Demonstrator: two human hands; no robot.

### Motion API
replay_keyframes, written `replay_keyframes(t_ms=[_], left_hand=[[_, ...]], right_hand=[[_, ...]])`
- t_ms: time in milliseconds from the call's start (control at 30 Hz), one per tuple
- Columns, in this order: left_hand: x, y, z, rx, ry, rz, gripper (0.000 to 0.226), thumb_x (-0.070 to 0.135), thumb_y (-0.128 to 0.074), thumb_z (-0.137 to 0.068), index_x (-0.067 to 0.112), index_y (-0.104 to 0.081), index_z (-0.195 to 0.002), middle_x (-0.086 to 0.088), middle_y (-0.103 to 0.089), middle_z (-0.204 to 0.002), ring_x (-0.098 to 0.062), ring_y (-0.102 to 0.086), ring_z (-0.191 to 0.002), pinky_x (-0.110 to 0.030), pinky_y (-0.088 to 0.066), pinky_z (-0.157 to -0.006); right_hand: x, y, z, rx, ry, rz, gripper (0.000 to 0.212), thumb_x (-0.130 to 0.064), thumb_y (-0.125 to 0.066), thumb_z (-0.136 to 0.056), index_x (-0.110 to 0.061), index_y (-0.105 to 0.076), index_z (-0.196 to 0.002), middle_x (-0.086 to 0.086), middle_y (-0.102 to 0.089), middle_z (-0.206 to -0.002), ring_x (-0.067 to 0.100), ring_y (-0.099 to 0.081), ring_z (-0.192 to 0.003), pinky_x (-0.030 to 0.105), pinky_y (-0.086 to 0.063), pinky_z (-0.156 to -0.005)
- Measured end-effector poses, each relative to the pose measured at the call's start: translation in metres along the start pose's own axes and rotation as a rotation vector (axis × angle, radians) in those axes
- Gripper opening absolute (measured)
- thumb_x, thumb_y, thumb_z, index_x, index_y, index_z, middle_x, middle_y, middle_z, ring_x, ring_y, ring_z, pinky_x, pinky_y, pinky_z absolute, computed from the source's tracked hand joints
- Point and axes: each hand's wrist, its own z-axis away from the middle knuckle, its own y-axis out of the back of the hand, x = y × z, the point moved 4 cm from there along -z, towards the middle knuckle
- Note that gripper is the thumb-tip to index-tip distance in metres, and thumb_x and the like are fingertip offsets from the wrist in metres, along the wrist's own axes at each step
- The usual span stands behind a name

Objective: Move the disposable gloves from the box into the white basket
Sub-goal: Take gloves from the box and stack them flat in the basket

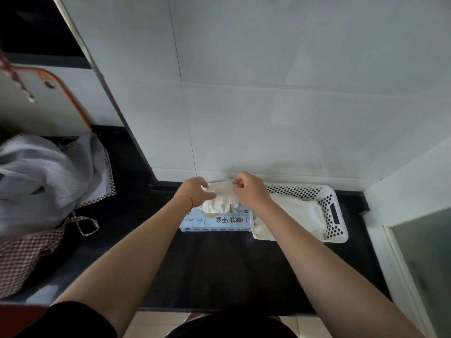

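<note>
A light blue glove box (216, 222) lies on the black counter against the tiled wall. White disposable gloves (220, 197) bulge up out of its top opening. My left hand (196, 191) grips the left side of the bunch with curled fingers. My right hand (250, 190) pinches its upper right part. Directly right of the box stands the white perforated basket (333, 211), with white gloves (296, 215) lying inside it.
The black counter (219, 267) runs toward me in front of the box. A checked cloth bag holding white fabric (41, 191) sits at the left. A white ledge and glass panel (419, 240) border the right side.
</note>
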Motion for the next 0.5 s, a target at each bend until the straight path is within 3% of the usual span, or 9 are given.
replay_keyframes(t_ms=[167, 367, 500], left_hand=[[-0.016, -0.016, 0.004, 0.052, 0.098, 0.196, 0.018, 0.029, -0.071, -0.085, 0.012, -0.069, -0.081, -0.004, -0.07, -0.082, -0.019, -0.063, -0.074, -0.025, -0.048, -0.056], [-0.003, 0.003, 0.013, 0.104, -0.072, 0.084, 0.016, 0.024, -0.06, -0.092, 0.013, -0.068, -0.085, 0.0, -0.068, -0.083, -0.019, -0.063, -0.079, -0.03, -0.051, -0.069], [0.011, 0.017, 0.02, 0.132, -0.17, 0.134, 0.013, 0.02, -0.055, -0.095, 0.012, -0.063, -0.09, 0.001, -0.063, -0.084, -0.018, -0.058, -0.079, -0.025, -0.043, -0.069]], right_hand=[[0.005, -0.012, 0.006, -0.11, -0.056, 0.048, 0.027, -0.011, -0.052, -0.09, -0.014, -0.061, -0.115, 0.001, -0.061, -0.112, 0.019, -0.06, -0.099, 0.034, -0.05, -0.087], [0.002, -0.024, 0.006, -0.031, -0.013, -0.002, 0.03, -0.019, -0.063, -0.089, -0.017, -0.057, -0.119, -0.002, -0.05, -0.102, 0.016, -0.053, -0.089, 0.028, -0.04, -0.075], [-0.007, -0.03, 0.002, 0.001, -0.001, 0.001, 0.022, -0.022, -0.06, -0.093, -0.017, -0.062, -0.115, 0.001, -0.058, -0.107, 0.015, -0.055, -0.085, 0.032, -0.047, -0.076]])
